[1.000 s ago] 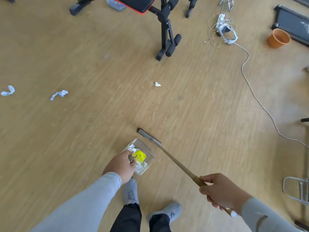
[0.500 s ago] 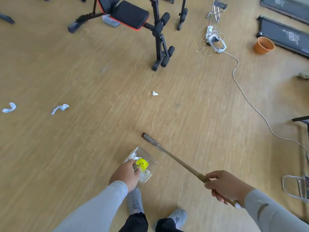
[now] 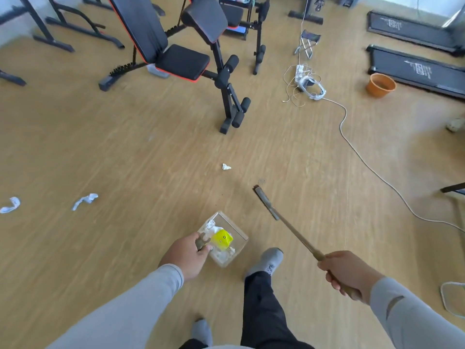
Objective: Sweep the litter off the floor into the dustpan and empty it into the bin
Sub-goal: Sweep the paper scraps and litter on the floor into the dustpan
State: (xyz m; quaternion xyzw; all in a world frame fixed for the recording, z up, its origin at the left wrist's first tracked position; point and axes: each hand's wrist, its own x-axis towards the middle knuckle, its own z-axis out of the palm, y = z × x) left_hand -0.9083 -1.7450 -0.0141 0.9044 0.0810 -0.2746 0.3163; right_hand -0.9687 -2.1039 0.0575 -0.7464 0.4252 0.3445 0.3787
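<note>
My left hand grips the handle of a clear dustpan that holds white paper scraps and a yellow piece. My right hand is closed on the long wooden handle of a broom; the broom's narrow head hangs just above the floor, right of the dustpan. A small white paper scrap lies on the floor ahead. Two more white scraps, one and another, lie far to the left. An orange bin stands at the far right.
A black and red weight bench stands ahead at centre. A white cable runs from a power strip across the right floor. Two flat treadmills lie at the back right. My right foot is stepping forward.
I have stepped forward and raised my view, so more of the room shows. The broom head has swung to the right, away from the dustpan. Both hands keep their hold.
</note>
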